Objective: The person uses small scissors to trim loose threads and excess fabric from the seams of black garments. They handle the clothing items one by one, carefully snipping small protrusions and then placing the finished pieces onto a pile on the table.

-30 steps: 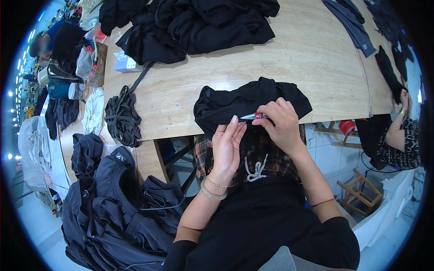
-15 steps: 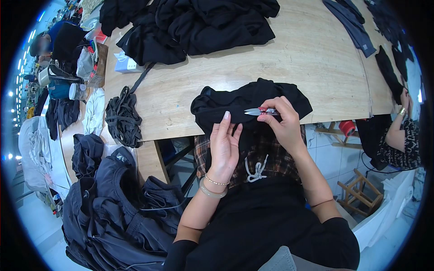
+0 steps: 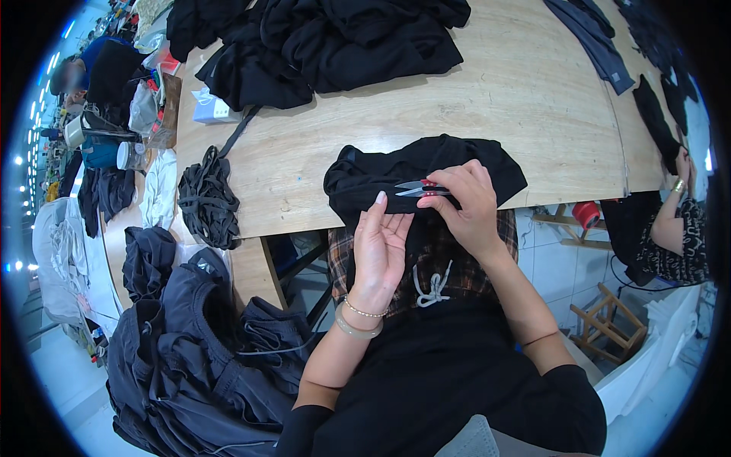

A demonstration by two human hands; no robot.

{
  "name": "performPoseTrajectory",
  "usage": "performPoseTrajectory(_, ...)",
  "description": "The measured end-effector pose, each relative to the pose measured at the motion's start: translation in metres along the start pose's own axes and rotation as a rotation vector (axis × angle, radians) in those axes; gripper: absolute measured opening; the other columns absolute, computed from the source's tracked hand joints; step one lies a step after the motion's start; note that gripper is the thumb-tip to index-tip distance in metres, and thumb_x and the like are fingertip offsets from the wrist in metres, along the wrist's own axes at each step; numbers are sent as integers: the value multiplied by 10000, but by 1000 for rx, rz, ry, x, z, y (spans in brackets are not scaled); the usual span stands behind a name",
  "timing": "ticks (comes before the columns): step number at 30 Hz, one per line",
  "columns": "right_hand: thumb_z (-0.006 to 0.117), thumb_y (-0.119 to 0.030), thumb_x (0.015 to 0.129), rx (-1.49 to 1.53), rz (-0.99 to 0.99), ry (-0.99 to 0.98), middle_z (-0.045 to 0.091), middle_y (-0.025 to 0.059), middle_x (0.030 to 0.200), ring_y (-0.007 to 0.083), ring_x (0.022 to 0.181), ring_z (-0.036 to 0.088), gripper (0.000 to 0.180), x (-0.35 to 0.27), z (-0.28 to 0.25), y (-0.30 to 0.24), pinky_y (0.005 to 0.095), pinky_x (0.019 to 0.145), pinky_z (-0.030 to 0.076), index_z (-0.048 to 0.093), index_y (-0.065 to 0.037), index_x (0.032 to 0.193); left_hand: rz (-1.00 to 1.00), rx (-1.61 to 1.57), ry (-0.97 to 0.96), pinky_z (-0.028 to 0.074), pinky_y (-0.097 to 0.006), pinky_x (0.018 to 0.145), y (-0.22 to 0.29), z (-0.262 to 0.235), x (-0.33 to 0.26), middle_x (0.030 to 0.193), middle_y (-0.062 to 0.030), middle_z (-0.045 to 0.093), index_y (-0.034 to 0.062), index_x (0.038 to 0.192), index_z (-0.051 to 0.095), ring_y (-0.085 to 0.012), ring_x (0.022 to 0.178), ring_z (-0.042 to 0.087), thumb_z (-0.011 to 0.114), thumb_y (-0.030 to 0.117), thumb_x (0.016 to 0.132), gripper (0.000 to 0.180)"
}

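A black garment [image 3: 426, 156] lies bunched at the table's near edge, part of it hanging toward my lap. My left hand [image 3: 379, 247] is at its near side, palm turned up, with the cloth's edge between thumb and curled fingers. In my right hand [image 3: 468, 209] is a pair of red-handled thread snips [image 3: 411, 189]. Their two pointed blades are parted and point left, just above the fabric and close to my left thumb. The fingers of my right hand cover most of the handles.
More black garments [image 3: 365, 38] are heaped at the table's far side. Left lie a tissue box [image 3: 213, 108] and a bundle of dark strips [image 3: 209, 194]. Dark clothes [image 3: 190, 358] pile up at lower left. A co-worker's arm [image 3: 670, 221] and a wooden stool [image 3: 609, 324] are at right.
The snips have moved a little left with my right hand, and their blades are now wider apart. My left fingers have shifted slightly to the right along the cloth.
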State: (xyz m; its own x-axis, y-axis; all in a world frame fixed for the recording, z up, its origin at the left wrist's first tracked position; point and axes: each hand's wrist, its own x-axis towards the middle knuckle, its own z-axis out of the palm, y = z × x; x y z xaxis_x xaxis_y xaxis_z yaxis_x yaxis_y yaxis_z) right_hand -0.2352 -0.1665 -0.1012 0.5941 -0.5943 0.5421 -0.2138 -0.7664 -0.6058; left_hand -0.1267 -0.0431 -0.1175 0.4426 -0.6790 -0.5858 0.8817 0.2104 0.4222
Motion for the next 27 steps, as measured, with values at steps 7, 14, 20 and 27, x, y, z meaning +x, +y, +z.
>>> performPoseTrajectory(7,811,-261,731,-30,15,52,649,3,807,215,750,539,302,-2,0,6,344,677,395,678,-79,932,30,-12,13,551,-333,962,1,3,-2,1125,-88,694,83,1074,606,-180,1071,676,627,186,1003,127)
performPoseTrajectory(14,814,-264,729,-66,-31,16,644,11,805,219,739,538,316,-2,2,-1,342,667,404,673,-73,938,45,-19,-25,549,-333,985,1,3,-2,1142,-88,693,60,1091,620,-183,1097,667,618,180,1006,147)
performPoseTrajectory(20,815,-256,736,-11,26,21,631,18,800,223,737,538,309,-6,5,3,343,669,409,670,-72,938,57,-13,-10,546,-325,986,2,5,-4,1146,-86,689,59,1101,615,-181,1096,664,618,178,1006,152)
performPoseTrajectory(27,808,-197,791,91,133,52,636,44,845,208,756,554,279,-5,3,5,321,695,436,651,-62,977,18,44,-8,522,-385,1017,1,0,-10,1220,-94,649,79,1167,562,-202,1164,629,607,191,1015,194)
